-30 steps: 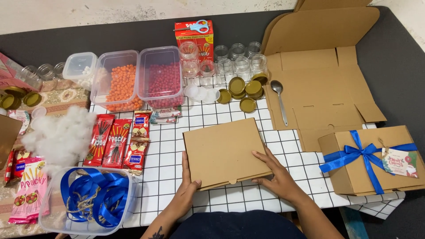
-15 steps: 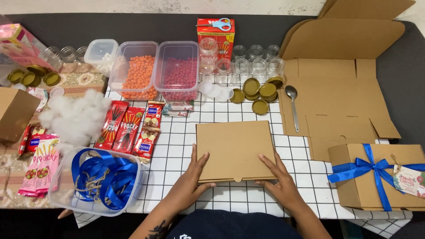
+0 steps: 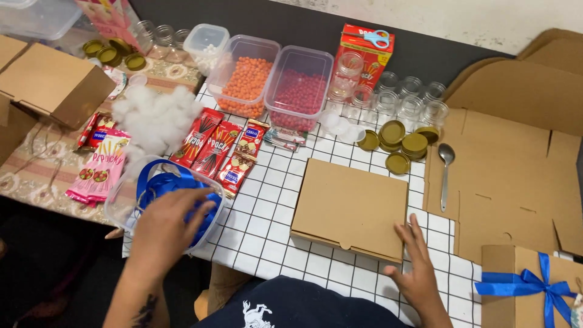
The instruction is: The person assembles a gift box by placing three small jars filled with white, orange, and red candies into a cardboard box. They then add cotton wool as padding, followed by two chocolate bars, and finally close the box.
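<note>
Work surface: a table covered by a white cloth with a black grid [image 3: 267, 212], set against a dark backing and a pale wall.

Closed flat cardboard box [image 3: 350, 208] lies on the cloth near the front edge, lid up. It is nearly square; its slightly longer side runs left to right, turned a little so the right end sits nearer the person. Its front closing tab faces the person.

Right hand [image 3: 415, 272]: palm down on the cloth at the box's front right corner, fingers spread apart, fingertips touching or just short of the box edge; cannot tell which. It grips nothing.

Left hand [image 3: 171, 226]: reaches into a clear plastic tub [image 3: 121, 203] holding blue ribbon [image 3: 176, 185]. Fingers loosely curled and slightly apart over the ribbon; cannot tell whether any ribbon is pinched.

Around:
- red snack packets [image 3: 209, 146] just beyond the tub
- white stuffing [image 3: 155, 118] to their left
- pink snack packets [image 3: 97, 170] left of the tub
- two clear containers behind, one with orange beads [image 3: 246, 79], one with red beads [image 3: 297, 91]
- small glass jars [image 3: 395, 97] and gold lids [image 3: 404, 144] beyond the box
- a spoon [image 3: 446, 173] on flat unfolded cardboard [image 3: 516, 182] to the right
- a box tied with a blue bow [image 3: 534, 288] at the front right corner
</note>
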